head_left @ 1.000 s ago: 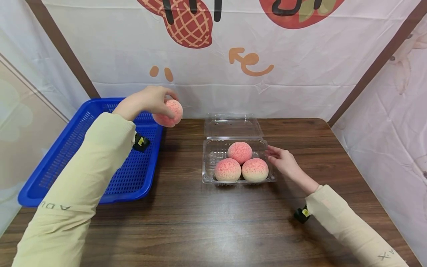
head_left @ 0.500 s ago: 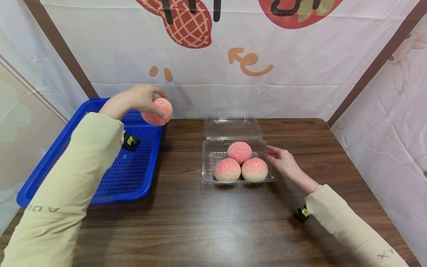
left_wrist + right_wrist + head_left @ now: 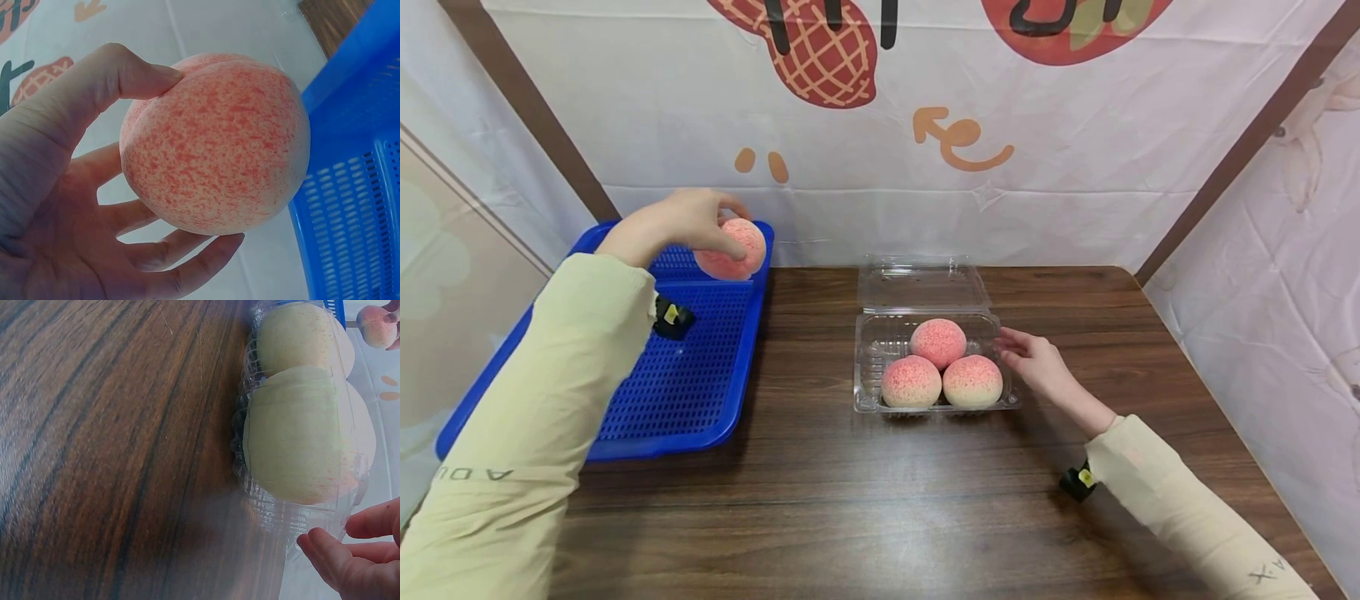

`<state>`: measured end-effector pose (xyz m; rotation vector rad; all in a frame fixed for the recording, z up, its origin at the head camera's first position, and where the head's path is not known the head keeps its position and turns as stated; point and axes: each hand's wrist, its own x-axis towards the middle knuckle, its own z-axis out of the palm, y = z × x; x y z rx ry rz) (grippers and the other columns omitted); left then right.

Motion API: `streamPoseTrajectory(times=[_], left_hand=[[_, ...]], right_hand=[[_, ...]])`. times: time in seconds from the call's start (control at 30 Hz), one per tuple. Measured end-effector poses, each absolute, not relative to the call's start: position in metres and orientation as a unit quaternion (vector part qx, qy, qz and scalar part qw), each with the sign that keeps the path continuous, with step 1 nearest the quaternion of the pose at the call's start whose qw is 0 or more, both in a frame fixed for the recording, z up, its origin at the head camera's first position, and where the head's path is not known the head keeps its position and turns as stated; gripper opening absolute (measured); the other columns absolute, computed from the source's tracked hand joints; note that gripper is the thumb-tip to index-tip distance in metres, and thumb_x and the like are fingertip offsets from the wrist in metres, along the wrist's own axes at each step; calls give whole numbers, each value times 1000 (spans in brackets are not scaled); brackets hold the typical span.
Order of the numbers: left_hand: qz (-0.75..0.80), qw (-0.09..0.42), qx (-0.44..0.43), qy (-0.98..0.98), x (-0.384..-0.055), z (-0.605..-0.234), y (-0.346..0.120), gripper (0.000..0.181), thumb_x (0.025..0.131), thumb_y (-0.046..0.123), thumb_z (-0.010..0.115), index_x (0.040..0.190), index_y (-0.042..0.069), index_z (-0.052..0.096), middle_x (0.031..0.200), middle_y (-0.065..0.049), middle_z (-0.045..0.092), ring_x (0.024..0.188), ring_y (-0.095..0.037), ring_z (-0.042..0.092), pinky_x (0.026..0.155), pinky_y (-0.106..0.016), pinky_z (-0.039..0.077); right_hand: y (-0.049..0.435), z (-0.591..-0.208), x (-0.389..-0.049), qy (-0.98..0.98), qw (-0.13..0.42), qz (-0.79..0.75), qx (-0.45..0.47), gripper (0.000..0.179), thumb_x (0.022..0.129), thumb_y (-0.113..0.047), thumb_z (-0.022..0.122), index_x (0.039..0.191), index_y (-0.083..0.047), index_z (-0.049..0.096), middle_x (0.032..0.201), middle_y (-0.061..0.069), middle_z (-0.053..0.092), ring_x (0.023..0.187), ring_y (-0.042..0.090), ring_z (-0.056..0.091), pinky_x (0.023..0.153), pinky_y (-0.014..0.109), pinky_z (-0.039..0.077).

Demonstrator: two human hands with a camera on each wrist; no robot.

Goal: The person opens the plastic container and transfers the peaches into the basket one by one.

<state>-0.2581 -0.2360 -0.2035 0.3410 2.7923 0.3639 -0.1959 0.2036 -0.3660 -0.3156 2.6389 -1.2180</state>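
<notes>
My left hand holds a pink, speckled peach over the far right part of a blue plastic basket. In the left wrist view, the thumb presses on top of the peach and fingers curl beneath it. A clear plastic clamshell box stands on the table, its lid folded back. Three peaches sit in it: one behind, two in front, left and right. At the box's right rim, my right hand pinches the edge between thumb and fingertips.
The brown wood-grain table stretches in front of the box and between box and basket. A white printed cloth hangs behind the table's far edge. Each wrist carries a small black camera, such as the left one.
My left hand has moved left with the peach, from the basket's right rim to farther over the basket. My right hand and the box have stayed in place.
</notes>
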Motion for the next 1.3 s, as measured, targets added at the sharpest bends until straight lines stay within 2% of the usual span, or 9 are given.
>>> streamPoseTrajectory(times=[0.23,0.37,0.53,0.63,0.73,1.0,1.3], left_hand=[[121,153,116,974,-259,-207,-246,65,74,32,70,125,-1,47,121,-34,45,106,-44,45,81,-52,42],[123,155,106,975,-260,-210,-252,64,74,33,70,124,-1,48,115,-33,48,96,-40,48,71,-45,46],[137,162,84,974,-262,-217,-260,64,74,32,71,124,-2,47,107,-29,50,81,-31,49,58,-33,45],[148,169,71,972,-263,-222,-265,65,74,32,71,124,-2,47,100,-24,50,68,-24,47,52,-31,43],[157,176,61,970,-263,-225,-268,66,74,33,71,125,-2,47,98,-22,50,62,-21,45,50,-31,42],[171,188,44,966,-264,-235,-275,66,76,34,69,126,-3,46,113,-31,48,77,-29,51,57,-34,49],[202,211,30,956,-264,-247,-281,67,79,31,66,129,-6,41,114,-33,45,77,-27,55,61,-37,52]], right_hand=[[204,-367,-196,898,106,-414,-108,44,92,-2,46,132,12,36,122,27,52,112,35,52,88,44,45],[205,-366,-196,898,107,-414,-107,44,92,-2,45,132,12,36,122,27,52,112,35,52,88,44,45],[205,-366,-196,897,110,-416,-103,44,92,-2,45,133,12,36,123,27,52,112,35,52,89,44,45],[205,-367,-196,896,114,-418,-102,44,92,-2,45,133,11,35,123,26,51,113,35,51,89,43,45],[205,-367,-197,894,116,-420,-103,44,92,-2,45,133,11,35,124,26,51,113,35,51,89,43,45],[205,-368,-197,893,114,-422,-104,44,92,-2,45,133,12,36,123,27,51,113,35,51,89,43,45],[206,-369,-197,893,111,-422,-106,44,92,-2,45,133,12,35,123,27,51,113,35,51,89,43,45]])
